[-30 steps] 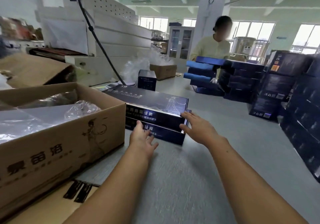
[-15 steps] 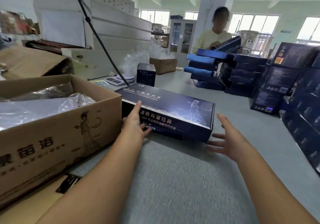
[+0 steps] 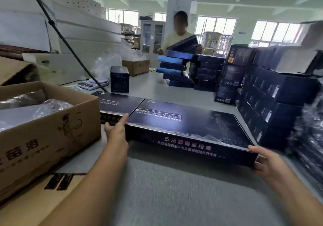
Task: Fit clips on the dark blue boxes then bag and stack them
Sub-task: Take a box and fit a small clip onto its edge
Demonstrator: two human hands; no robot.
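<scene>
A long dark blue box [image 3: 188, 129] with printed lettering is held just above the grey table [image 3: 174, 190], its long side facing me. My left hand [image 3: 116, 129] grips its left end, index finger laid along the top edge. My right hand [image 3: 264, 161] grips its near right corner, thumb on top and fingers underneath. A second dark blue box [image 3: 115, 104] lies behind it on the left, next to the cardboard carton. No clips or bags are in my hands.
An open cardboard carton [image 3: 47, 135] holding clear plastic bags stands at the left. Stacks of dark blue boxes [image 3: 272, 94] rise along the right and at the far middle [image 3: 176, 70]. A person [image 3: 180, 35] across the table holds another box. A small scale [image 3: 92, 83] and black cable [image 3: 61, 37] sit behind.
The top box has come off the pair and swung toward me and to the right. My right hand moved from open beside it to gripping its right corner; my left hand shifted to its left end.
</scene>
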